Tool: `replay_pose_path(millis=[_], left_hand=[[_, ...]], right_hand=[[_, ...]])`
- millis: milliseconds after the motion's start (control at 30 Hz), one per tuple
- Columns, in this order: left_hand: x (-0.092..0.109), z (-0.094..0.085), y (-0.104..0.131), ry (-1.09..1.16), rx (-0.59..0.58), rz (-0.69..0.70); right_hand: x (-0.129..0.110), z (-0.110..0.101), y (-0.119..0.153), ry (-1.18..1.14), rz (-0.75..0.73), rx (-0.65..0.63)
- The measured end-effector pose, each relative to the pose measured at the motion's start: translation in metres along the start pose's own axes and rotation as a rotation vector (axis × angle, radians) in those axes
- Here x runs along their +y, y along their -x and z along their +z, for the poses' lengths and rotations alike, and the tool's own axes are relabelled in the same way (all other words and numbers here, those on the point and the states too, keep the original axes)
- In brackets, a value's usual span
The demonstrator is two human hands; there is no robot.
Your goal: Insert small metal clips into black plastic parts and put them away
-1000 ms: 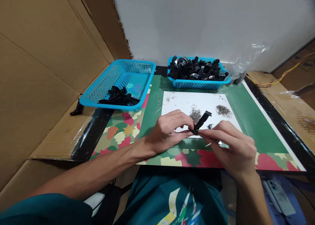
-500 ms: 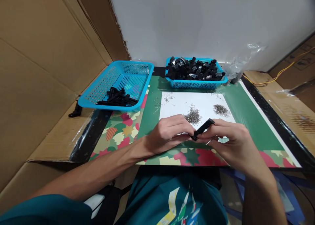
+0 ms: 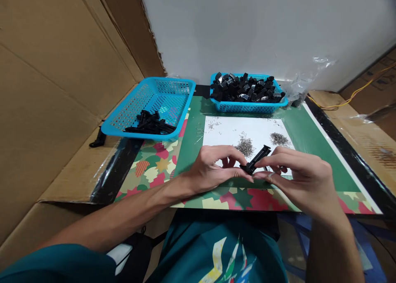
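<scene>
Item: blk. part (image 3: 260,158), qty. 1. Loc.: right of ctr. frame, between both hands, raised over lower edge of wht. sheet (image 3: 260,128); long, narrow, tilted, upper end twd. upper right, lower end at L. fingertips.

L. hand (image 3: 215,165): thumb & forefinger clamped on lower end of part. R. hand (image 3: 301,171): forefinger on side of part, thumb tip just below, near L. thumb; whether those two pinch tight, cannot tell. Thin pale item (image 3: 271,174) by R. thumb, mostly hidden; type n/k.

Handling (est.): looks like moulded plastic, so prob. light & stiff, no sag expected. Surface has sheen, may slip a bit in dry fingers. Slim edges & small end features poss. fragile; don't bend or twist. Best hold: thumb & forefinger across thick lower end, 2nd hand steadying long sides approx. midway; keep off upper tip.

Adj. stock: pile of small metal bits (image 3: 245,146), ctr., just beyond L. fingers; 2nd pile (image 3: 279,139), right of ctr., beyond R. hand. Both loose, v. light by look, apt to scatter if brushed. Blue basket (image 3: 145,135), left of ctr., w/ blk. lengths (image 3: 150,123); 2nd basket (image 3: 247,107), upper ctr.-right, heaped w/ blk. pcs. (image 3: 244,87). Grn. mat (image 3: 190,151) under sheet.
</scene>
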State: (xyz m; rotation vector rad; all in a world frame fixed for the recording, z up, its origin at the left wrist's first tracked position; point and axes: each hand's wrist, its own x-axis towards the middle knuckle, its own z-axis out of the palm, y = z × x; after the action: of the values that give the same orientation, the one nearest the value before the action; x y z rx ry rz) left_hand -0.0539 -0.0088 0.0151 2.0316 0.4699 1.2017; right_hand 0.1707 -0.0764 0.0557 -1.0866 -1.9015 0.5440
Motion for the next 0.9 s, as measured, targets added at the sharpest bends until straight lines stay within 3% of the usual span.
replay_pose_path(millis=[133,233,467,600,733,900], left_hand=[[0.001,0.003,-0.002,-0.031,0.034,-0.141],[-0.001,0.004,-0.002,-0.039,-0.002,-0.213],[-0.007,0.006,-0.002,-0.193,-0.142,-0.177],[-0.009,0.007,0.000,-0.312,-0.203,-0.127],[-0.010,0.007,0.003,-0.424,-0.228,-0.043],[-0.011,0.007,0.005,-0.528,-0.272,-0.009]], right_hand=[[0.001,-0.003,0.003,0.044,0.076,0.069],[0.008,-0.005,0.005,0.154,0.050,0.130],[0.019,-0.006,0.005,0.362,-0.013,0.249],[0.013,0.003,0.002,0.160,0.203,0.322],[0.014,0.012,-0.005,-0.122,0.354,0.211],[0.019,0.018,-0.010,-0.197,0.402,0.122]])
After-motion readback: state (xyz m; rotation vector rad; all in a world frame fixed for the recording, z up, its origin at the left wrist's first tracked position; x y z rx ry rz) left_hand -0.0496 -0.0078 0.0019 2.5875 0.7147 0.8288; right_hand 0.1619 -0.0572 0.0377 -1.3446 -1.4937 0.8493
